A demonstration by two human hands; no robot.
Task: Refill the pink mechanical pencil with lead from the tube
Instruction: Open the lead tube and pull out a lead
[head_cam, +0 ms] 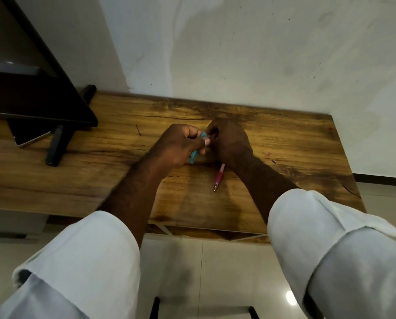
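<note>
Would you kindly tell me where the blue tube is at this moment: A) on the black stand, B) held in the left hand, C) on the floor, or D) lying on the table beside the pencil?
B: the left hand has its fingers curled round the blue tube, holding it above the wooden table.

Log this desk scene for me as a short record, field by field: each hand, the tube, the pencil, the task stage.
left hand: grips the blue tube around its middle
right hand: fingers curled at the tube's upper end; exact grip hidden
pink pencil: lies on the wooden table, far end hidden by the right wrist
task stage: tube in hand, pencil not yet picked up
other: dark monitor at left, phone beneath it
</note>
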